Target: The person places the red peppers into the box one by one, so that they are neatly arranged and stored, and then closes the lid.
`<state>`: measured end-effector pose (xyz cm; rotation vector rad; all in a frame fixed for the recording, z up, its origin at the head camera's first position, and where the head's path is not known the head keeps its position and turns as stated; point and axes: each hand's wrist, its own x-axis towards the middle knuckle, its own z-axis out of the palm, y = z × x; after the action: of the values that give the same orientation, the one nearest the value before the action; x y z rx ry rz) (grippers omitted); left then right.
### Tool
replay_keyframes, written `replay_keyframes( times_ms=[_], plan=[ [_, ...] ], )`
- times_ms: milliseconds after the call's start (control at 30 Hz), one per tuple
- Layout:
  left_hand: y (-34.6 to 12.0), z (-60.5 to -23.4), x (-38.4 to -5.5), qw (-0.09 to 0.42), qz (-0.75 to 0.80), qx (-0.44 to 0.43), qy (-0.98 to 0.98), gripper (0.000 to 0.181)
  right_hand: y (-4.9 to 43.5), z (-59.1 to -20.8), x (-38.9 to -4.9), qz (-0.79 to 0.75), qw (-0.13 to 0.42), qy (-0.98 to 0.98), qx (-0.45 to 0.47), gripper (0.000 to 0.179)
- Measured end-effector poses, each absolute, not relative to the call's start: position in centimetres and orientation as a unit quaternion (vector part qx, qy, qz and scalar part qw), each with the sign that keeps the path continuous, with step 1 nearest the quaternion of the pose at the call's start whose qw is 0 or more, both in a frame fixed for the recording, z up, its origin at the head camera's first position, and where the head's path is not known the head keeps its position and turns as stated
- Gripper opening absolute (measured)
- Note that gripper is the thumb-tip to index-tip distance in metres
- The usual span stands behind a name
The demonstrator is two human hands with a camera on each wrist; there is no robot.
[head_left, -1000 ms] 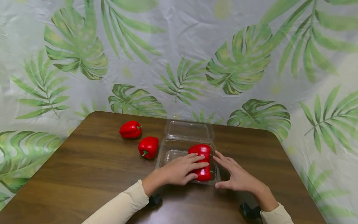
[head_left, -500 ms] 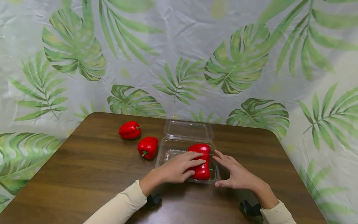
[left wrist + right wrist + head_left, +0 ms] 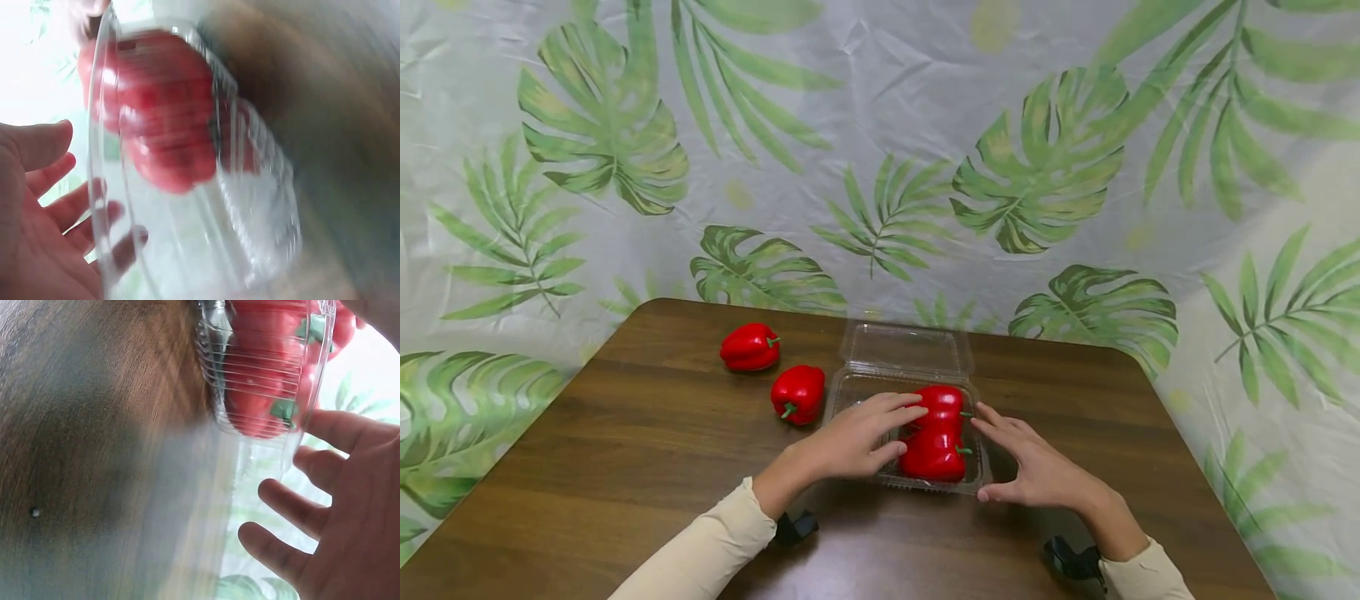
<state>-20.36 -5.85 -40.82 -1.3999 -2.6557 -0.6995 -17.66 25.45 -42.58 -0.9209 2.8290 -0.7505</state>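
Two red bell peppers, one at the back (image 3: 947,400) and one in front (image 3: 934,454), lie side by side in the right half of a clear plastic clamshell container (image 3: 848,402). Their green stems point right. My left hand (image 3: 859,435) hovers over the container's left half, fingers loosely extended and fingertips close to the peppers' left ends. In the left wrist view its thumb and fingers are spread apart with nothing held. My right hand (image 3: 1036,465) stands at the container's right side with thumb and fingers spread, fingertips right at the rim, holding nothing.
Two more red bell peppers, one nearer (image 3: 797,395) and one farther (image 3: 750,347), lie on the brown wooden table (image 3: 625,450) left of the container. The container's lid (image 3: 910,348) is folded back toward the leaf-printed curtain (image 3: 895,108).
My left hand has drawn back leftward off the peppers, uncovering more of the front one. My right hand stays almost still at the container's right side.
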Motion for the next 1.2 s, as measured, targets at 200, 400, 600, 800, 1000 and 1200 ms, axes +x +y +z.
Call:
replay_keyframes(
  times_ms=[200, 400, 600, 800, 1000, 1200],
  plan=[
    [-9.0, -39.7, -21.5, 0.06, -0.234, -0.428, -0.871, 0.052, 25.5, -42.7, -17.6, -0.237, 0.03, 0.923, -0.301, 0.093],
    [-13.8, -38.0, -23.6, 0.114, -0.245, -0.368, -0.89, 0.048, 25.7, -42.8, -17.6, -0.239, 0.027, 0.922, -0.304, 0.093],
    [-19.0, -37.3, -25.7, 0.139, -0.27, -0.28, -0.911, 0.045, 25.7, -42.8, -17.7, -0.242, 0.031, 0.92, -0.305, 0.094],
    [-22.4, -37.0, -26.9, 0.146, -0.273, -0.235, -0.922, 0.044, 25.7, -42.8, -17.7, -0.244, 0.032, 0.92, -0.306, 0.094],
    [-23.6, -37.8, -28.2, 0.125, -0.286, -0.206, -0.927, 0.045, 25.9, -42.8, -17.6, -0.246, 0.018, 0.918, -0.31, 0.087],
    [-24.2, -39.9, -29.3, 0.12, -0.3, -0.175, -0.93, 0.047, 25.8, -42.8, -17.6, -0.245, 0.021, 0.919, -0.308, 0.08]
  ],
)
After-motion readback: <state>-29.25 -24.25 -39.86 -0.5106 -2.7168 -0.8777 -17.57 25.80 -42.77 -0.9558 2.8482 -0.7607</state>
